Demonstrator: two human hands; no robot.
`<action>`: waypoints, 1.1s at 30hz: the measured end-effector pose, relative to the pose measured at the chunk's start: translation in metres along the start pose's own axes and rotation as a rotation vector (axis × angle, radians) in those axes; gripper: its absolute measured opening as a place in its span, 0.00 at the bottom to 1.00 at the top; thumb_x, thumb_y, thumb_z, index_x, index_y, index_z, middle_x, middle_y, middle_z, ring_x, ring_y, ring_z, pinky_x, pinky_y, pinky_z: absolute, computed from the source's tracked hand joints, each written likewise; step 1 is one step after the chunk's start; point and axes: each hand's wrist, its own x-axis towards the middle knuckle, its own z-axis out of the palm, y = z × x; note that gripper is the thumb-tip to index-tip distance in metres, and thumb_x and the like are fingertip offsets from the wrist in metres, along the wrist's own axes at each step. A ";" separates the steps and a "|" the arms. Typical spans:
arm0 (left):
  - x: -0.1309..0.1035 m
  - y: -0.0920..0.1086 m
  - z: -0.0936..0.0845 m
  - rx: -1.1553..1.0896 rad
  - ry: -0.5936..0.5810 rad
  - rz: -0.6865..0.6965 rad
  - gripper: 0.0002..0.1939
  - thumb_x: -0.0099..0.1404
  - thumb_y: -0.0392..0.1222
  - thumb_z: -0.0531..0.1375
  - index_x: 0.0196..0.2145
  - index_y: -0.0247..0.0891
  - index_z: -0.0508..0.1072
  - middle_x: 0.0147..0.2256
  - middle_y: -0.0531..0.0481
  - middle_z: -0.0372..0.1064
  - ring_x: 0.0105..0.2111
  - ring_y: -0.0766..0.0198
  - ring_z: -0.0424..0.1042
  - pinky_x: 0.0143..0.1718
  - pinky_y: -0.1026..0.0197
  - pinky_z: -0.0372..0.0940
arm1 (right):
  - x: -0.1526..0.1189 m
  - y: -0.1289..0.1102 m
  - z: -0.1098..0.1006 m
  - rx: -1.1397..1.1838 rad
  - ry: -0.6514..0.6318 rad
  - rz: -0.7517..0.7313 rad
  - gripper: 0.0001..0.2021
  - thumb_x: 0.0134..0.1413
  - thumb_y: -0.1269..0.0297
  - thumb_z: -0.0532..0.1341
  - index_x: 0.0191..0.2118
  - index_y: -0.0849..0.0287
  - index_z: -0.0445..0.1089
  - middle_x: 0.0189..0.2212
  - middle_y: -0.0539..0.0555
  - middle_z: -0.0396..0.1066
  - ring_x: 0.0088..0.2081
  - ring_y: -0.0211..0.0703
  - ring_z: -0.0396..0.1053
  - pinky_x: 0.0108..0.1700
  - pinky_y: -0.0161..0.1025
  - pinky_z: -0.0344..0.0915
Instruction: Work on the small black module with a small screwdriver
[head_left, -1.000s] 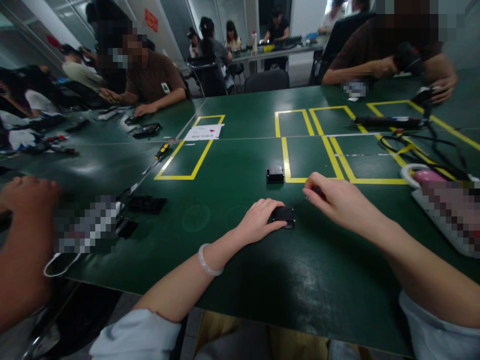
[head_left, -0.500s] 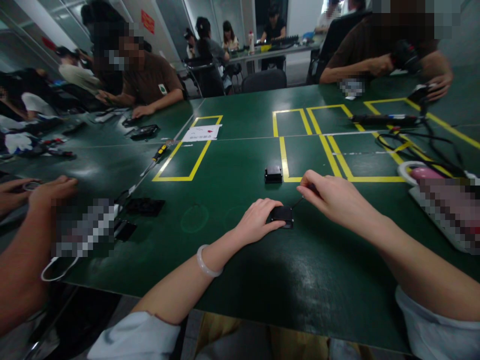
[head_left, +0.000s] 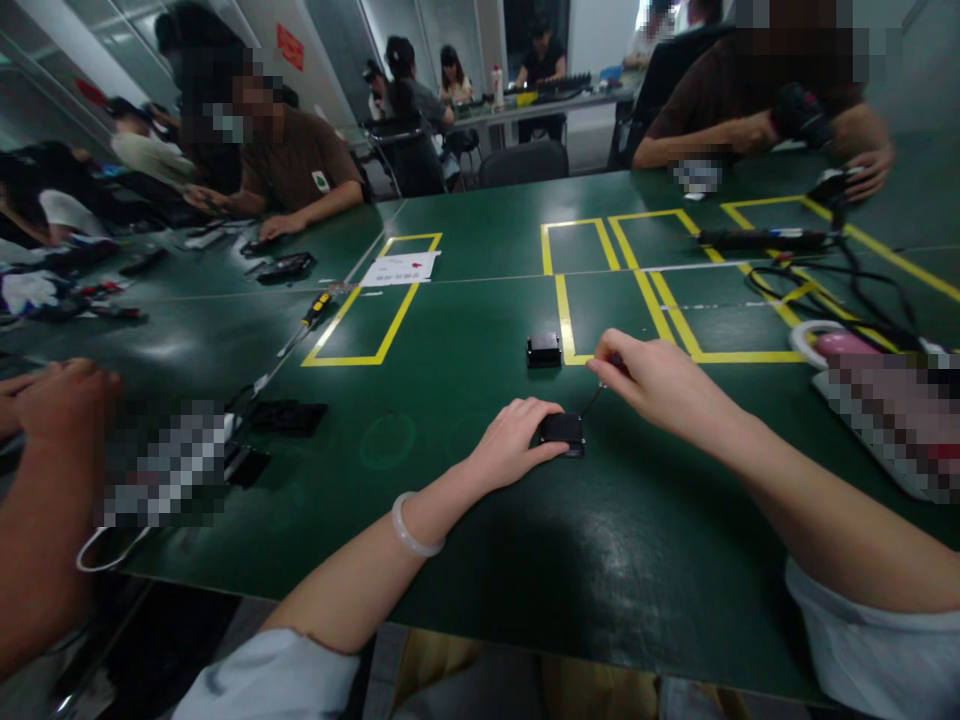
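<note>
On the green table, a small black box-shaped part (head_left: 562,429) lies under my left hand (head_left: 517,440), whose fingers and thumb clasp its left side. My right hand (head_left: 637,372) is raised just beyond and to the right of it, thumb and fingertips pinched together. Between that pinch and the box's right corner runs a thin dark strand (head_left: 593,402); whether it is a cable or a stiff rod I cannot tell. A second black box-shaped part (head_left: 544,350) sits upright a little farther back, apart from both hands.
Yellow tape outlines (head_left: 566,318) mark the table. A yellow-and-black screwdriver (head_left: 317,309) and a white paper (head_left: 400,268) lie left of centre. Dark cables (head_left: 817,285) and a pale tray (head_left: 862,430) occupy the right side. A co-worker's arm (head_left: 52,500) reaches in at left.
My right hand has risen slightly, and the thin strand now slants more steeply. My left hand and the box stay put. The co-worker's hands at left have shifted left.
</note>
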 end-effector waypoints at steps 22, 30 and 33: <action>0.000 0.000 0.000 0.001 -0.001 -0.004 0.19 0.66 0.52 0.56 0.51 0.40 0.64 0.47 0.45 0.66 0.46 0.54 0.64 0.49 0.52 0.60 | -0.005 -0.013 -0.002 -0.229 0.004 -0.010 0.14 0.63 0.55 0.48 0.37 0.57 0.65 0.23 0.53 0.70 0.24 0.43 0.67 0.26 0.36 0.45; 0.000 -0.002 0.002 0.016 0.002 -0.007 0.20 0.66 0.54 0.56 0.51 0.40 0.65 0.46 0.45 0.66 0.46 0.54 0.64 0.48 0.52 0.61 | 0.001 -0.029 -0.002 -0.275 -0.112 -0.103 0.12 0.64 0.57 0.47 0.40 0.57 0.63 0.26 0.54 0.72 0.25 0.44 0.68 0.25 0.37 0.44; 0.000 -0.002 0.002 0.020 0.005 0.006 0.20 0.67 0.53 0.56 0.51 0.40 0.64 0.46 0.45 0.66 0.46 0.54 0.64 0.49 0.53 0.60 | 0.007 -0.023 -0.006 -0.155 -0.202 -0.209 0.10 0.64 0.58 0.48 0.39 0.56 0.61 0.25 0.52 0.70 0.26 0.41 0.67 0.25 0.35 0.46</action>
